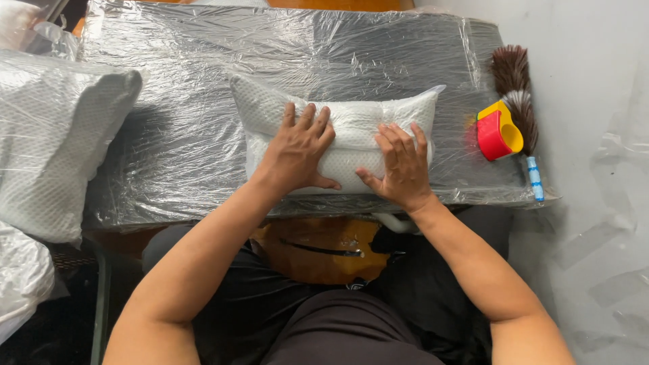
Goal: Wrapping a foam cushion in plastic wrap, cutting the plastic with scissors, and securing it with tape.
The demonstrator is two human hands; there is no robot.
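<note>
Left hand [297,152] & right hand [402,165] lie flat, fingers spread, pressing on the white pillow [338,132] in clear plastic wrap, at the near mid edge of the worktop [176,155]. Looks soft, light, squashy; wrap prob. slippery. Best held by both short ends. Long axis runs left-right.

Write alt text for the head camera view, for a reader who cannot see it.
Seen from above, a person's left hand and right hand press flat on a white pillow in clear plastic, on a film-wrapped table. A red and yellow tape dispenser and feather duster lie right; more wrapped pillows left.
</note>
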